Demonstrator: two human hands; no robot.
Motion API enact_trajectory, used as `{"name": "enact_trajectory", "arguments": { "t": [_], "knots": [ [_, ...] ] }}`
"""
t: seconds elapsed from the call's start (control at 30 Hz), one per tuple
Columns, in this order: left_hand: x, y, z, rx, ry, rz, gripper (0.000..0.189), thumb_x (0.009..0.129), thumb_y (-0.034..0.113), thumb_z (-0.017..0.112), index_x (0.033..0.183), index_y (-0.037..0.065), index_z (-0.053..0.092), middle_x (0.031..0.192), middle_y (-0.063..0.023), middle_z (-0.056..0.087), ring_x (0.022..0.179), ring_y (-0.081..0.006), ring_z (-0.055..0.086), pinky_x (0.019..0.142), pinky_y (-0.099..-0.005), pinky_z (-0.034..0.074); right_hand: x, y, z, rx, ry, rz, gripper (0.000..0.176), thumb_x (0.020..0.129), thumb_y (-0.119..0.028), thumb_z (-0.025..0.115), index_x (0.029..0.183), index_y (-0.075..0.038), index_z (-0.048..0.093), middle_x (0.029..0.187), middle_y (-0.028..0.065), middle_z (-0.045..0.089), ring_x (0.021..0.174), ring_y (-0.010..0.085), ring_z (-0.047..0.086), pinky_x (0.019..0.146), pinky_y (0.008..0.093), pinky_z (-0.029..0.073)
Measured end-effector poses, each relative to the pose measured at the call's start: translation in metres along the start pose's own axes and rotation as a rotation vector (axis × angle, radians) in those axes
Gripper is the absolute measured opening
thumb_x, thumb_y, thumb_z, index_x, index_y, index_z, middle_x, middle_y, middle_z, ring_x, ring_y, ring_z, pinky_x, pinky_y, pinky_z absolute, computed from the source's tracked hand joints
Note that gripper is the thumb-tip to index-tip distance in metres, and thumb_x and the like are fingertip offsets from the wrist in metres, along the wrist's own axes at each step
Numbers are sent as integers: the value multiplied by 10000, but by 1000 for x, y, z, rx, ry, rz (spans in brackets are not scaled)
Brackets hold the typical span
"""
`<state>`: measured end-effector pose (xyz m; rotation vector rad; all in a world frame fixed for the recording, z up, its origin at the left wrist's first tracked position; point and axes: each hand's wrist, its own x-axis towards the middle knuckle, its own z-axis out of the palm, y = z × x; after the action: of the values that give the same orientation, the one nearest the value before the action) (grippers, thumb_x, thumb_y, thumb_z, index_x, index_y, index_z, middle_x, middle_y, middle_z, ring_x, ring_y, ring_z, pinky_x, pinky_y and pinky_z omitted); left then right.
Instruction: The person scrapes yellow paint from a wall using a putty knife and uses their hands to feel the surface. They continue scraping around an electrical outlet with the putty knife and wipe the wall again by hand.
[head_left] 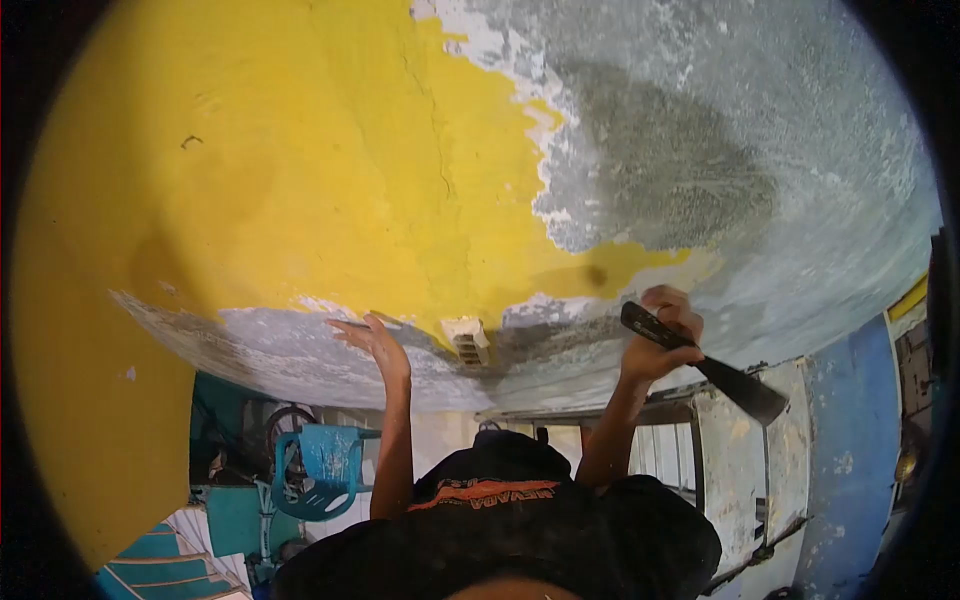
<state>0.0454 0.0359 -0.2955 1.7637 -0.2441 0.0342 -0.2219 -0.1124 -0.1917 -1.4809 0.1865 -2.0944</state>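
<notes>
Gripping a black-handled scraper (pixel 720 375), the right hand (pixel 665 335) was curled into a tight fist around the handle, just to the right of a pale chipped lump (pixel 467 340) that stuck out from the surface overhead. The scraper's dark, wide blade pointed away from the lump, down and to the right. Whether the blade touched the surface could not be told.

On the other side of the lump, close by, the left hand (pixel 375 340) lay open with its fingers spread and held nothing. It was pressed flat against a strip of bare grey plaster (pixel 270 345).

Above and to the left of the lump spread the yellow paint (pixel 300 150), cracked in a line running up from it. Above and to the right of the lump the paint was gone, and rough grey plaster (pixel 750 120) showed with ragged white edges.

Below the lump was the person's black shirt (pixel 520 520) with orange lettering. Lower left of the lump stood a blue plastic chair (pixel 325 470), and teal steps (pixel 160 560) lay further out that way. Lower right of the lump were a worn white cabinet (pixel 740 450) and a blue wall (pixel 850 440).
</notes>
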Motion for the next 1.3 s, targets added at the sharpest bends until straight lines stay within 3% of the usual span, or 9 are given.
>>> {"name": "enact_trajectory", "arguments": {
  "t": [0.03,0.1,0.27,0.7,0.83,0.87,1.03,1.1,1.3],
  "knots": [
    [5,-4,4,-9,8,10,842,896,623,267,1427,116,-145,1452,-266,-160,1339,-426,-163,1072,-529,-30,9,6,3,-78,33,-114,663,910,-612,180,870,-31,496,866,212,585,837,294,560,807,422,445],
    [17,-15,13,10,168,73,867,890,627,273,1423,86,-144,1439,-290,-169,1331,-454,-152,1069,-537,-29,19,19,-2,-157,26,-210,702,924,-576,98,1010,-29,528,1158,288,510,1120,416,482,1005,525,324],
    [31,-32,15,64,289,243,907,864,659,293,1435,60,-78,1471,-259,-79,1341,-462,-80,1072,-538,-15,46,41,19,-223,196,-341,665,934,-520,77,1222,-65,466,1357,300,323,1276,424,313,1068,557,211],
    [37,-36,26,-40,479,320,811,897,616,244,1440,34,87,1487,-227,-1,1371,-389,-14,1078,-533,38,40,54,32,-306,142,-354,703,904,-531,110,1250,-49,488,1373,229,365,1300,399,286,1070,568,173],
    [41,-39,33,-237,498,349,750,924,558,248,1440,34,99,1487,-226,9,1372,-384,3,1085,-509,45,47,47,41,-558,138,-370,701,915,-495,100,1239,-7,484,1323,234,430,1283,414,312,1062,560,197],
    [45,-57,27,-20,495,359,738,933,542,241,1436,21,95,1488,-221,6,1373,-377,21,1091,-492,63,44,42,42,-634,142,-375,694,921,-474,92,1234,4,485,1309,237,446,1278,419,319,1061,556,206],
    [65,-60,10,-149,570,293,734,929,549,282,1440,51,113,1492,-188,52,1370,-344,98,1101,-464,129,41,38,37,-648,64,-321,672,926,-426,82,1208,10,509,1332,230,422,1278,416,323,1065,547,209],
    [84,-56,0,-413,588,102,762,914,576,296,1445,67,94,1494,-176,39,1365,-338,116,1097,-468,170,43,43,40,-459,109,-325,649,926,-415,112,1204,11,515,1340,223,416,1283,412,317,1066,539,214],
    [107,-62,-21,-594,531,9,782,906,594,281,1448,80,49,1497,-152,-32,1361,-325,120,1094,-458,193,44,37,44,-700,101,-330,674,920,-406,105,1141,27,572,1321,212,446,1288,396,317,1072,521,215]
  ]
}}
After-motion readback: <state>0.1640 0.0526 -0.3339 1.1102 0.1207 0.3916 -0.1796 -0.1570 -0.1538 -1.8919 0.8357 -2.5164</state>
